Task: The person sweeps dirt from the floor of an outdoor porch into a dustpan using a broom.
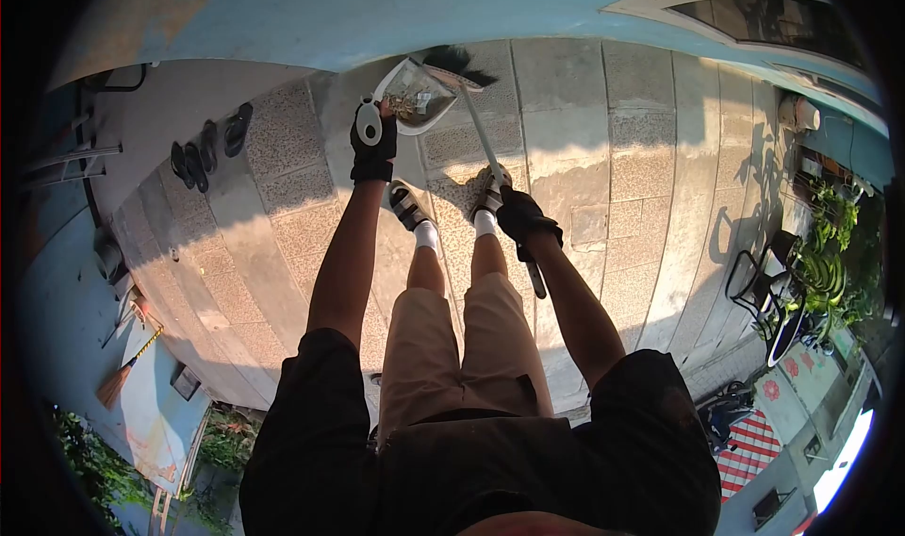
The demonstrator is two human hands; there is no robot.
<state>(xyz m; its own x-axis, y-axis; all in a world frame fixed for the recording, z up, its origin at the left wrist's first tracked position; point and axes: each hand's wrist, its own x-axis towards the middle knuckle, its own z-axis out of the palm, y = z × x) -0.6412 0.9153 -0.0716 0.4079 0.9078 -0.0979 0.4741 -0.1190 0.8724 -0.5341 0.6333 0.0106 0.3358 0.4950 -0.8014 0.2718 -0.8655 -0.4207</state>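
Observation:
My left hand (373,140), in a black glove, is closed round the handle of a pale dustpan (447,112). Dry leaves and bits of debris (405,105) lie inside the pan. In my gloved right hand (524,217) is the long grey handle of a broom (482,132), which slants up and left from my grip. Its dark bristles (454,61) are just beyond the dustpan's right rim, near the foot of the blue wall. The handle's lower end sticks out below my right hand.
Sandalled feet stand on the paved ground (566,149). Several dark slippers (209,146) lie at left. A straw broom (130,366) leans farther left. Potted plants (826,272) and a parked bicycle or motorbike (768,286) are at right. The blue wall (424,13) bounds the front.

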